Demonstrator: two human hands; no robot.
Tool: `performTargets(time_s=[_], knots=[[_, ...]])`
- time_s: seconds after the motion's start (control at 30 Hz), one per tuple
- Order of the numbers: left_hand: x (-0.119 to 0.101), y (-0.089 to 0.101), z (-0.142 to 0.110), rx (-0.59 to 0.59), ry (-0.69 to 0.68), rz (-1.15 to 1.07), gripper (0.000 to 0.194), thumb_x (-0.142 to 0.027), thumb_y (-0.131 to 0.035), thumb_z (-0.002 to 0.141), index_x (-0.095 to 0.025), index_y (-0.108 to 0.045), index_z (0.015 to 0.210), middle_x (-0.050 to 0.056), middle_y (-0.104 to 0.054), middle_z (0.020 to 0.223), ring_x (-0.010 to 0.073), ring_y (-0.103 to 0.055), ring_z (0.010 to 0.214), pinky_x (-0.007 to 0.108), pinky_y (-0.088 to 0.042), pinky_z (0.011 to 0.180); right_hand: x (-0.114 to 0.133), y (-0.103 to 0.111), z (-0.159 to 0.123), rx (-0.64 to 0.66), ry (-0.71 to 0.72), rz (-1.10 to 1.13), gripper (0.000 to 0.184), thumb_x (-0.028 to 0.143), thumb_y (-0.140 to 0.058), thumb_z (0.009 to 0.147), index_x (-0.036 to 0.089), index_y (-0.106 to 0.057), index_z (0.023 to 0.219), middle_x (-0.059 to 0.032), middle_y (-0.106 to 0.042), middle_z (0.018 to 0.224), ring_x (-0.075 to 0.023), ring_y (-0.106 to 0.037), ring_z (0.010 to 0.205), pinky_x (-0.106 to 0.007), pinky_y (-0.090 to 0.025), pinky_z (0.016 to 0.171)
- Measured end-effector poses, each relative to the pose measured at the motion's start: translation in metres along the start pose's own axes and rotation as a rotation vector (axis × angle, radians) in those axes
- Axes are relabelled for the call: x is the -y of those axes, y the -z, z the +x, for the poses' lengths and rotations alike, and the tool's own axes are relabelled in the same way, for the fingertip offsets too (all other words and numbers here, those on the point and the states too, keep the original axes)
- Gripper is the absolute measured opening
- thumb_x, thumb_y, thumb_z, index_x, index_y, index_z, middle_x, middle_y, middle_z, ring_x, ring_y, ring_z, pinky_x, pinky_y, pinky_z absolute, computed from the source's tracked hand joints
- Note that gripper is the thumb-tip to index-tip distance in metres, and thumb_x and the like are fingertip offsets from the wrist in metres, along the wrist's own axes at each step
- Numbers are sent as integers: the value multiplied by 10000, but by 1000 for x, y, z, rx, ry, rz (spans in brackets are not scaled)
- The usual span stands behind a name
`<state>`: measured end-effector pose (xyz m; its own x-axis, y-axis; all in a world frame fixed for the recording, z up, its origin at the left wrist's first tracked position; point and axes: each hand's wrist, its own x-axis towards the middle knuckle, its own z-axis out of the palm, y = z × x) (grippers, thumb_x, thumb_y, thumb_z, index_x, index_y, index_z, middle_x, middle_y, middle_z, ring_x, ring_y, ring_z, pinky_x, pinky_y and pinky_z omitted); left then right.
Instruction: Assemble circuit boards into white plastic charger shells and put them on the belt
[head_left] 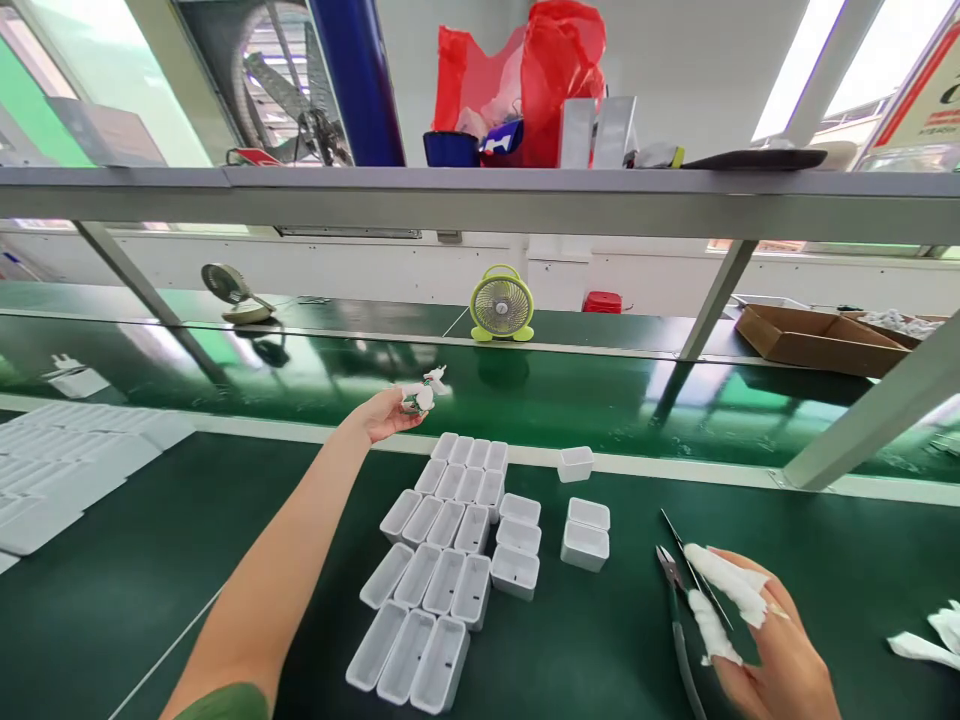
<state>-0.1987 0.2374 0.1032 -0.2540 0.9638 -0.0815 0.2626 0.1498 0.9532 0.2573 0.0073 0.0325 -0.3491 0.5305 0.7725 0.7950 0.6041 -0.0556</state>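
Observation:
My left hand [390, 410] reaches far forward over the edge of the green conveyor belt [525, 395], fingers closed on a small white part with a green piece [421, 393]. My right hand [757, 640], with white tape wrapped round two fingers, rests on the dark green table at the lower right and is curled round the handle of a pair of cutting pliers [675, 610], whose jaws point away from me. Between my hands, several white open plastic cases [442, 560] lie in rows. A few more white cases [586, 533] sit apart to their right.
Flat white trays [67, 470] are stacked at the left. A yellow-green desk fan [502, 305], a grey fan [232, 292], a red box [602, 301] and a cardboard box [817, 340] stand behind the belt. A grey shelf [480, 195] overhead carries a red bag [525, 80]. Slanted metal struts [870, 410] stand at the right.

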Motion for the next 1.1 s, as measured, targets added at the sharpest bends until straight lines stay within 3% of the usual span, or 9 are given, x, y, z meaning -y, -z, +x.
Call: performTargets(time_s=[0.07,0.2,0.3,0.4,0.53,0.63,0.77,0.93,1.1], knots=[[-9,-13,-51,99,-6,-100,428,-297,-669,946,-165,-556,1337,98,-707,1112,209,-710,914,404,-628,822,18,2,2,61,-134,194,450,94,-555,916,207,-574,1351,-115,-711,1166,-248,-692,1103,-354,-598,912],[-14,-56,-186,218,-182,-331,1098,-230,-915,587,-332,-344,1520,82,-643,1300,254,-723,957,435,-647,817,51,2,4,363,-493,789,383,277,-555,986,261,-572,1368,-115,-727,1222,-224,-707,1097,-386,-568,1010],[-3,-99,-283,386,-287,-394,966,-210,-917,613,-382,-469,1451,61,-701,1040,266,-722,911,442,-651,824,64,5,5,479,-711,1253,531,528,-624,932,250,-584,1382,-131,-736,1176,-247,-709,1038,-413,-573,966],[21,-139,-344,531,-282,-481,1009,-241,-902,671,-408,-376,1515,56,-690,931,248,-706,818,420,-651,751,66,16,13,632,-753,1478,557,558,-747,824,240,-675,1276,-106,-736,1097,-243,-704,938,-417,-570,930],[50,-166,-372,394,-344,-611,1004,-433,-860,755,-428,-250,1553,59,-662,993,253,-698,846,425,-639,732,58,34,16,726,-765,1462,483,425,-848,750,239,-725,1178,-85,-739,1076,-239,-690,957,-449,-522,1010],[56,-167,-376,261,-351,-427,963,-348,-857,765,-463,-282,1529,55,-663,1048,275,-708,902,451,-635,768,59,39,-7,615,-868,1510,561,510,-882,693,246,-723,1161,-121,-700,1271,-309,-655,1171,-497,-473,1088],[54,-168,-380,130,-562,-144,1061,-343,-941,654,-445,-350,1529,98,-670,1125,347,-708,973,569,-603,904,75,39,-52,450,-1105,1589,879,558,-973,509,276,-659,1280,-139,-655,1385,-356,-622,1268,-527,-469,1108],[42,-181,-383,202,-877,70,1048,-335,-858,791,-370,-201,1607,103,-711,1123,312,-741,967,567,-548,1053,91,43,-87,241,-1344,1490,829,614,-951,494,271,-699,1206,-123,-738,1238,-371,-630,1257,-511,-480,1112],[48,-195,-390,260,-989,57,885,-428,-715,916,-233,-207,1613,124,-688,1100,256,-747,925,460,-612,959,99,53,-103,113,-1505,1410,649,642,-909,554,257,-767,1057,-118,-762,1163,-365,-659,1207,-453,-512,1074]])
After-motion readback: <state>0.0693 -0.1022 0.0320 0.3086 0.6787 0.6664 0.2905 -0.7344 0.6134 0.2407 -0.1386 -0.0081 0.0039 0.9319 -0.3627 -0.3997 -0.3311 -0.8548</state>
